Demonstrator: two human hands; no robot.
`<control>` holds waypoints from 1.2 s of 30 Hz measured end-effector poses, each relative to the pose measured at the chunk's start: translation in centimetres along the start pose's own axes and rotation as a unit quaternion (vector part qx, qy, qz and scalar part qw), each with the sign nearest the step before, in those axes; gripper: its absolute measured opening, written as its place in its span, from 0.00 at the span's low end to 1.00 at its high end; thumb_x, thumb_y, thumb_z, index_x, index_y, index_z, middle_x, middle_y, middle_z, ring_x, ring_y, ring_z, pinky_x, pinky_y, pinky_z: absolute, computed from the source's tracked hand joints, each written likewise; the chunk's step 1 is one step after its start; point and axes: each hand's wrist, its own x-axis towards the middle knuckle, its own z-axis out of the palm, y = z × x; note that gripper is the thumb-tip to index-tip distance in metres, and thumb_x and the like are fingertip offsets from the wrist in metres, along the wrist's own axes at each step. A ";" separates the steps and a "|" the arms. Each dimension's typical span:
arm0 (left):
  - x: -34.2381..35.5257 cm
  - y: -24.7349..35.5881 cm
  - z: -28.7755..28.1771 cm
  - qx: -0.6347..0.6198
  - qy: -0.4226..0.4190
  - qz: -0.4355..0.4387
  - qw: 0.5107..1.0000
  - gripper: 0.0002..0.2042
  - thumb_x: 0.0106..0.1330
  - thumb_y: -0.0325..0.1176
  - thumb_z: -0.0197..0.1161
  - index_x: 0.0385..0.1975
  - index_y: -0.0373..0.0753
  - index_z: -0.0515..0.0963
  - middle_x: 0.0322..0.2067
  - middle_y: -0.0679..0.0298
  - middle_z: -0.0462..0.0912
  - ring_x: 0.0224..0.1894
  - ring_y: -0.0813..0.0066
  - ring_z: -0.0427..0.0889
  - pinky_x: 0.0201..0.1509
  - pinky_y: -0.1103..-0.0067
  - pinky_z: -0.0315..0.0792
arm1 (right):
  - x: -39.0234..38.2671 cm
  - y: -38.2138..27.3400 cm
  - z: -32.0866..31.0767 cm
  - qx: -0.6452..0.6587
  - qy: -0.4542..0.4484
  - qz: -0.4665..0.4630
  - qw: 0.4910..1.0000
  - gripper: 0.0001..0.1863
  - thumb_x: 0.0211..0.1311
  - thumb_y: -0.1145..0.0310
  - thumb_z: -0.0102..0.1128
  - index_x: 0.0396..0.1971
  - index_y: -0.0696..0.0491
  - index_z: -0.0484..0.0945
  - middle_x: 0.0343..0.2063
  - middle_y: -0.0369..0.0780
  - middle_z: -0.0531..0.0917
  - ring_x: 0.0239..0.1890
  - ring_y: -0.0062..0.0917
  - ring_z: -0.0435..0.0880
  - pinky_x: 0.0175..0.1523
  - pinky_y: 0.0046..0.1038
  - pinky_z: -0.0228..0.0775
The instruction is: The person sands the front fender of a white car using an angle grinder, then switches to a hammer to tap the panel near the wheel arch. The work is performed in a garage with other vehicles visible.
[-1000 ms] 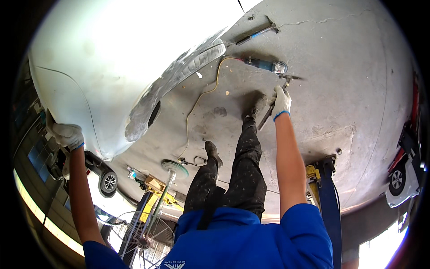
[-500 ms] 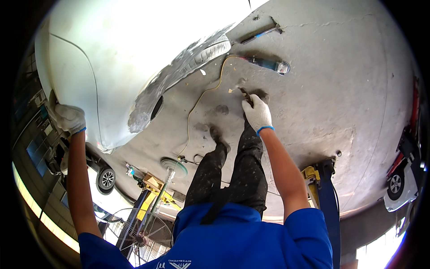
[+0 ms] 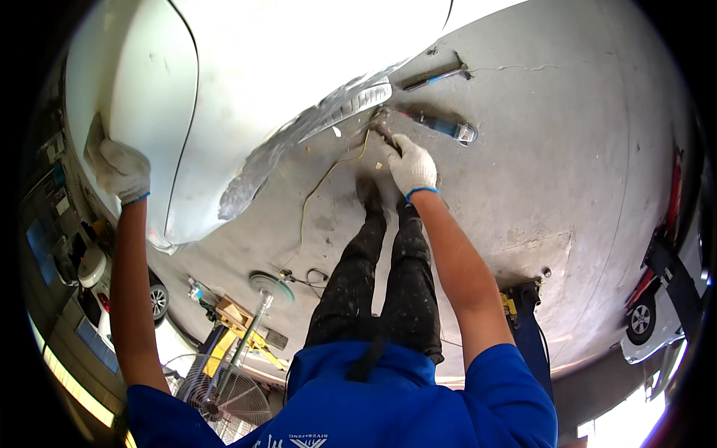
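A pale car body (image 3: 246,97) fills the upper left, with a rough grey patch (image 3: 243,187) along its wheel arch and part of a tyre (image 3: 358,103) showing beneath. My left hand (image 3: 123,168), in a white knit glove, lies with fingers stretched out against the panel left of a curved seam. The gloved right hand (image 3: 412,166) is closed around a short dark tool (image 3: 385,131), held in front of me above the floor. The tool's far end is blurred, so its kind is unclear.
An angle grinder (image 3: 448,128) with a yellow cord (image 3: 323,183) lies on the concrete floor, near a hammer (image 3: 441,75). A round-based fan stand (image 3: 270,287), a wire-guard fan (image 3: 224,392) and a blue lift post (image 3: 529,336) are nearby. Other cars stand at both sides.
My right hand has moved left and slightly up with the tool, toward the wheel arch. My left hand stays on the panel. The view has shifted, and my feet are closer together.
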 end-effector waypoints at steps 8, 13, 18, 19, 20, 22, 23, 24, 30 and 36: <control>-2.2 3.7 -2.9 0.037 -0.076 -0.032 0.996 0.25 0.78 0.46 0.46 0.56 0.28 0.74 0.57 0.44 0.74 0.52 0.50 0.80 0.61 0.66 0.74 | 1.5 0.2 0.3 0.047 0.008 -0.012 0.999 0.12 0.64 0.57 0.61 0.40 0.49 0.80 0.30 0.49 0.85 0.36 0.48 0.84 0.41 0.48 0.73; -17.8 17.2 1.1 -0.232 -0.182 0.116 0.948 0.18 0.63 0.37 0.60 0.51 0.36 0.75 0.47 0.55 0.81 0.49 0.55 0.81 0.55 0.64 0.74 | 6.8 5.3 3.1 0.011 0.070 -0.135 0.988 0.13 0.63 0.60 0.61 0.45 0.48 0.81 0.32 0.48 0.86 0.37 0.47 0.84 0.43 0.45 0.74; -27.4 20.2 13.5 -0.089 -0.226 -0.009 0.970 0.22 0.51 0.28 0.69 0.50 0.43 0.78 0.42 0.61 0.83 0.43 0.59 0.83 0.47 0.65 0.74 | 13.3 7.2 4.1 -0.001 0.033 -0.271 0.962 0.16 0.64 0.60 0.62 0.48 0.51 0.81 0.33 0.49 0.85 0.38 0.49 0.83 0.42 0.44 0.75; -28.4 19.3 15.5 -0.040 -0.170 -0.002 0.985 0.20 0.51 0.30 0.69 0.48 0.43 0.80 0.40 0.62 0.84 0.40 0.60 0.83 0.44 0.67 0.75 | 14.3 7.0 4.2 -0.011 0.022 -0.283 0.959 0.17 0.64 0.59 0.62 0.48 0.52 0.80 0.33 0.50 0.85 0.38 0.49 0.84 0.42 0.44 0.75; -29.3 18.4 17.6 0.008 -0.113 -0.001 0.994 0.19 0.52 0.33 0.70 0.46 0.43 0.82 0.38 0.62 0.84 0.36 0.62 0.83 0.41 0.69 0.75 | 14.9 7.3 4.4 -0.022 0.015 -0.296 0.955 0.17 0.64 0.59 0.62 0.48 0.53 0.80 0.33 0.50 0.85 0.38 0.49 0.84 0.42 0.44 0.75; -28.6 19.5 19.3 0.047 -0.052 0.020 0.997 0.14 0.54 0.36 0.69 0.41 0.44 0.85 0.34 0.64 0.84 0.32 0.63 0.83 0.37 0.70 0.75 | 16.4 8.3 4.4 -0.039 0.043 -0.348 0.936 0.17 0.64 0.60 0.63 0.49 0.53 0.80 0.33 0.50 0.85 0.37 0.47 0.85 0.42 0.41 0.76; -27.7 20.3 19.2 0.067 -0.048 0.011 0.997 0.10 0.56 0.39 0.68 0.36 0.46 0.87 0.27 0.65 0.82 0.28 0.64 0.82 0.33 0.71 0.75 | 16.9 8.2 4.0 -0.058 0.043 -0.361 0.930 0.17 0.64 0.60 0.62 0.48 0.53 0.80 0.33 0.51 0.85 0.37 0.48 0.85 0.42 0.41 0.76; -27.8 20.5 19.6 0.076 -0.033 0.015 0.996 0.10 0.56 0.40 0.68 0.36 0.46 0.87 0.26 0.65 0.82 0.28 0.65 0.82 0.33 0.71 0.75 | 17.5 8.0 3.9 -0.077 0.043 -0.375 0.923 0.17 0.65 0.59 0.61 0.48 0.53 0.81 0.33 0.51 0.85 0.37 0.49 0.85 0.42 0.41 0.76; -29.1 20.9 19.4 0.103 -0.054 -0.034 0.993 0.09 0.54 0.42 0.69 0.32 0.49 0.86 0.28 0.66 0.82 0.28 0.67 0.82 0.36 0.72 0.74 | 16.4 5.4 2.8 -0.080 -0.015 -0.301 0.950 0.19 0.66 0.57 0.59 0.47 0.56 0.81 0.36 0.55 0.84 0.41 0.52 0.83 0.47 0.44 0.74; -28.2 21.5 19.0 0.112 -0.048 -0.021 0.992 0.10 0.54 0.43 0.67 0.34 0.52 0.86 0.26 0.68 0.82 0.31 0.66 0.82 0.39 0.70 0.74 | 17.8 4.6 2.0 -0.052 -0.007 -0.330 0.943 0.21 0.66 0.58 0.58 0.44 0.62 0.81 0.35 0.56 0.84 0.39 0.46 0.84 0.49 0.40 0.74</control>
